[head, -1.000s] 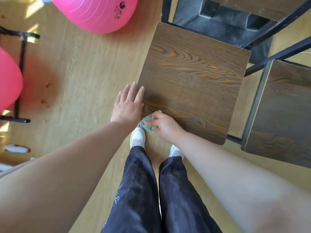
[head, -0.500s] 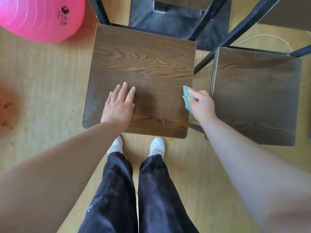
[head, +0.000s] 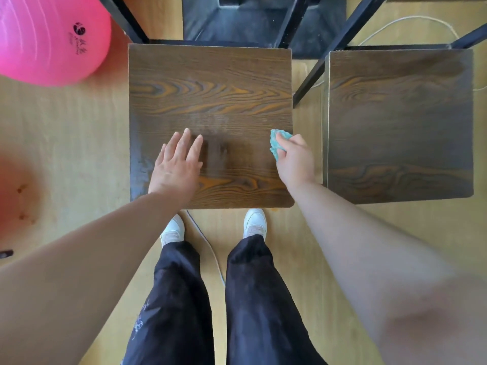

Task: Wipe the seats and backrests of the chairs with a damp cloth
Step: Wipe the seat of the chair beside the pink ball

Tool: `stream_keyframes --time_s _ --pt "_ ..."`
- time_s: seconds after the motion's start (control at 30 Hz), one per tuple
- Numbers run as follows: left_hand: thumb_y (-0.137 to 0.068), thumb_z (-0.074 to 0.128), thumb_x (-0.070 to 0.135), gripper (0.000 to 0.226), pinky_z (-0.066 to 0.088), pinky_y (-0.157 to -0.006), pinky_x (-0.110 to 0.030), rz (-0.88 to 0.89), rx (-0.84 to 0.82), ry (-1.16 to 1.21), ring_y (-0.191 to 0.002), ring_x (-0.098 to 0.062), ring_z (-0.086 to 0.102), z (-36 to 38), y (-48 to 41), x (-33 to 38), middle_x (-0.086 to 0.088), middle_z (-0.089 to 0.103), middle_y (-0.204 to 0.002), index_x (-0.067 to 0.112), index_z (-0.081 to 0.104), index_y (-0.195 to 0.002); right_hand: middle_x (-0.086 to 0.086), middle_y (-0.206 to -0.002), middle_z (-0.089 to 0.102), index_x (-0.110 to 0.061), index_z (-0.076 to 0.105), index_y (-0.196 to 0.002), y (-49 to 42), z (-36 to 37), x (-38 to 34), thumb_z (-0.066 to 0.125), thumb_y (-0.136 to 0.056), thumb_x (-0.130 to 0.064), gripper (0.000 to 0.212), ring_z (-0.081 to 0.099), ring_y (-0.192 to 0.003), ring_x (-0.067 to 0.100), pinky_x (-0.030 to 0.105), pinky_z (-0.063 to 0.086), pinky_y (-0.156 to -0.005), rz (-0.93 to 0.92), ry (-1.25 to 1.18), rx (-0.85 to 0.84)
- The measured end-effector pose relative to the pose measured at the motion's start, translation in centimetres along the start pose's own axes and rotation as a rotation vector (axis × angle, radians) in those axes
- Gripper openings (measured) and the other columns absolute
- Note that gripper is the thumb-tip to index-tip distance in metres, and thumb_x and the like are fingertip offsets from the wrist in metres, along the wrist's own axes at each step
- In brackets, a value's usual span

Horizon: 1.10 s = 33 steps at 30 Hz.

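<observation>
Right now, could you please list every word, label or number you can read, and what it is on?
Ball: dark round logo with characters and small print beneath, too blurred to read.
Trousers: white print, too blurred to read.
No other text shows.

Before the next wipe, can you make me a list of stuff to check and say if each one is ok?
1. Right hand grips the teal cloth: ok.
2. Cloth is at the right edge of the left seat: ok.
3. Left hand rests flat on that seat, fingers straight: ok.
4. Wiping path free: not ok, the left hand lies on the seat, in the way of a sweep to the left.
5. Cloth damp enough: cannot tell.
6. Floor safe for stepping: not ok, a white cord runs between the shoes.
</observation>
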<state>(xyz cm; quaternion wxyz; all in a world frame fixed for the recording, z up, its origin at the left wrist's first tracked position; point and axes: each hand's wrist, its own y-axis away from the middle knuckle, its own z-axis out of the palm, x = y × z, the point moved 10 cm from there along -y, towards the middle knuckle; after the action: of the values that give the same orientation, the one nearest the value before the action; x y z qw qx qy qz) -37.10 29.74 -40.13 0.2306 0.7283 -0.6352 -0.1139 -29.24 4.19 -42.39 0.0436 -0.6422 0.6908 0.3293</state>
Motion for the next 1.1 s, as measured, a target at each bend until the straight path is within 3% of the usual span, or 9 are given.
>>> stream_keyframes --time_s 0.13,0.33,0.6,0.7,0.8,1.0,1.1 --pt "-0.108 0.031 0.024 0.057 0.007 -0.125 -0.043 0.018 0.001 0.008 -0.153 -0.025 -0.003 -0.4 -0.1 -1.6 -0.005 0.001 -0.167 0.022 0.006 -0.159 0.005 -0.125 0.053 -0.018 0.056 -0.139 1.4 2.1 -1.7 0.052 -0.098 -0.007 0.042 0.054 -0.114 0.022 0.032 0.049 -0.099 0.0 -0.041 0.008" --pt "-0.109 0.029 0.025 0.057 0.008 -0.124 -0.042 0.033 -0.016 0.013 -0.153 -0.022 -0.007 -1.6 0.6 -5.2 -0.002 -0.004 -0.167 0.024 0.003 -0.159 0.004 -0.124 0.054 -0.018 0.057 -0.138 4.1 5.6 -5.6 0.053 -0.099 -0.009 0.041 0.054 -0.115 0.019 0.021 0.045 -0.096 0.006 -0.056 0.018" --pt "-0.108 0.029 0.028 0.059 0.005 -0.124 -0.041 0.074 -0.046 -0.037 -0.153 -0.023 -0.008 -1.3 1.6 -10.0 -0.003 -0.007 -0.167 0.024 -0.001 -0.159 0.004 -0.123 0.055 -0.016 0.059 -0.137 7.5 10.6 -11.0 0.056 -0.098 -0.009 0.039 0.055 -0.113 0.019 0.027 0.05 -0.098 -0.046 -0.068 -0.005" --pt "-0.108 0.029 0.027 0.059 0.006 -0.124 -0.041 0.075 -0.049 -0.033 -0.153 -0.023 -0.007 -1.0 2.1 -11.4 -0.002 -0.006 -0.167 0.024 0.0 -0.159 0.005 -0.114 0.057 -0.013 0.062 -0.133 9.2 12.6 -13.3 0.059 -0.096 -0.007 0.038 0.058 -0.105 0.02 0.025 0.049 -0.093 -0.11 -0.08 -0.013" --pt "-0.108 0.028 0.028 0.058 0.004 -0.124 -0.04 0.076 -0.06 -0.037 -0.153 -0.023 -0.008 -0.6 2.5 -12.3 -0.002 -0.007 -0.167 0.024 -0.001 -0.159 0.007 -0.104 0.06 -0.011 0.066 -0.127 11.0 14.8 -15.4 0.061 -0.092 -0.002 0.037 0.061 -0.094 0.026 0.032 0.054 -0.084 -0.175 -0.101 -0.032" --pt "-0.109 0.027 0.026 0.058 0.003 -0.124 -0.041 0.075 -0.052 -0.036 -0.153 -0.024 -0.009 -0.7 2.5 -13.2 -0.002 -0.008 -0.167 0.024 -0.002 -0.159 0.007 -0.11 0.056 -0.015 0.06 -0.135 14.3 19.7 -18.7 0.059 -0.091 -0.001 0.046 0.055 -0.103 0.026 0.027 0.044 -0.086 -0.252 -0.028 -0.253" --pt "-0.109 0.027 0.027 0.057 0.004 -0.124 -0.041 0.08 -0.042 -0.036 -0.153 -0.025 -0.009 -1.5 2.3 -12.5 -0.003 -0.008 -0.167 0.024 -0.001 -0.159 0.008 -0.111 0.055 -0.015 0.056 -0.138 15.4 20.8 -19.6 0.057 -0.091 0.001 0.05 0.053 -0.107 0.027 0.035 0.048 -0.091 -0.277 -0.028 -0.325"
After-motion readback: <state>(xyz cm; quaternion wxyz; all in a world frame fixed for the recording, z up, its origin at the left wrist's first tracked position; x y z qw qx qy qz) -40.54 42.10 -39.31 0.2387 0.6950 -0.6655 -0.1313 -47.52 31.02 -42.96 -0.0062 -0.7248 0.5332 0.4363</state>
